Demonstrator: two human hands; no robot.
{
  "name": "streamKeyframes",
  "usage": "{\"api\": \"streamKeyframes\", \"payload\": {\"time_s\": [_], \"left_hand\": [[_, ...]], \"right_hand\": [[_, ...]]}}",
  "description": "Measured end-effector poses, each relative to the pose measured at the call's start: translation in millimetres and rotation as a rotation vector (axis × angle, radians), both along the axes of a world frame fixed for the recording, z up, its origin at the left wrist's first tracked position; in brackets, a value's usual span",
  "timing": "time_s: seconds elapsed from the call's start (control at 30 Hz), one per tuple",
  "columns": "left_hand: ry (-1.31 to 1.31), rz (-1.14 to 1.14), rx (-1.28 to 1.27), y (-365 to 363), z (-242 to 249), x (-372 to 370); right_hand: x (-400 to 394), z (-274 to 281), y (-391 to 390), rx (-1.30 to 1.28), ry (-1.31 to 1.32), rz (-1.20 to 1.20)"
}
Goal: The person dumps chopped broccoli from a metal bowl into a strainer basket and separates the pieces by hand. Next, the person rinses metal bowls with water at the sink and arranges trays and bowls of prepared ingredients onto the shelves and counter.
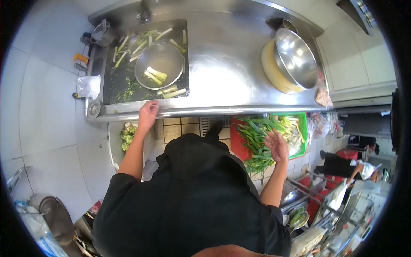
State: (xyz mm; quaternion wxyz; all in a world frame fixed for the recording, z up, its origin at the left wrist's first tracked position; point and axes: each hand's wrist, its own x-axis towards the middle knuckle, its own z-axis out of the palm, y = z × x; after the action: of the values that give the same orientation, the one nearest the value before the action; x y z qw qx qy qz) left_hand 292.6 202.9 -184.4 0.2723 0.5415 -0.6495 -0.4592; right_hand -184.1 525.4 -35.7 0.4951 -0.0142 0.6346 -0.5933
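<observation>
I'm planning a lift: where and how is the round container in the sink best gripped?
Likely by opposite sides of the rim, from above: the round container sits open side up in the sink, and loose stalk pieces inside favour a level hold.

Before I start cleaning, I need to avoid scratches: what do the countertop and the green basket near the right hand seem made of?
Countertop: probably stainless steel, satin; it is silvery with broad, blurred glare. Green basket: likely plastic, from its uniform bright colour; finish too small to tell.
</observation>
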Motion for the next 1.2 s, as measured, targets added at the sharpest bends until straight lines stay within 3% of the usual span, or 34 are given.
{"api": "streamKeyframes", "payload": {"time_s": [0.23,0.4,0.6,0.7,0.8,0.83,0.9,0.97,1.0,1.1,1.17,1.2], "left_hand": [[-0.083,0.341,0.067,-36.8,-11.1,-13.4],[-0.069,0.368,0.08,-64.1,-4.4,-27.9],[-0.017,0.339,0.208,-94.0,-27.8,-31.7],[-0.265,0.475,-0.049,-120.9,-69.4,-17.5],[-0.61,0.59,-0.06,-150.7,-125.5,3.6],[-0.403,0.483,0.382,-166.4,-129.2,15.3],[0.071,0.41,0.61,-170.7,-141.8,17.5],[0.192,0.473,0.745,-165.3,-156.5,16.4],[0.145,0.489,0.806,-166.2,-137.5,7.1],[0.082,0.439,0.744,-180.6,-109.2,16.6],[-0.188,0.51,0.597,-198.9,-64.8,17.4],[-0.466,0.415,0.21,-200.7,-53.8,22.5]], "right_hand": [[-54.4,-25.0,-115.9,-0.018,-0.057,0.137],[-42.8,-59.3,-172.0,0.015,-0.156,0.298],[-20.3,-46.7,-214.3,-0.028,-0.261,0.144],[-16.3,-49.9,-215.9,-0.075,-0.256,0.007],[-6.1,-57.1,-213.4,-0.04,-0.249,-0.048],[0.5,-62.0,-213.7,-0.009,-0.246,-0.048],[16.1,-75.6,-216.3,0.048,-0.266,-0.035],[36.7,-77.5,-224.0,0.098,-0.287,0.034],[47.5,-76.8,-230.5,0.119,-0.3,0.071],[64.9,-82.2,-247.9,0.175,-0.314,0.2],[67.4,-86.5,-254.8,0.225,-0.288,0.282],[68.0,-90.1,-262.3,0.248,-0.265,0.33]]}}
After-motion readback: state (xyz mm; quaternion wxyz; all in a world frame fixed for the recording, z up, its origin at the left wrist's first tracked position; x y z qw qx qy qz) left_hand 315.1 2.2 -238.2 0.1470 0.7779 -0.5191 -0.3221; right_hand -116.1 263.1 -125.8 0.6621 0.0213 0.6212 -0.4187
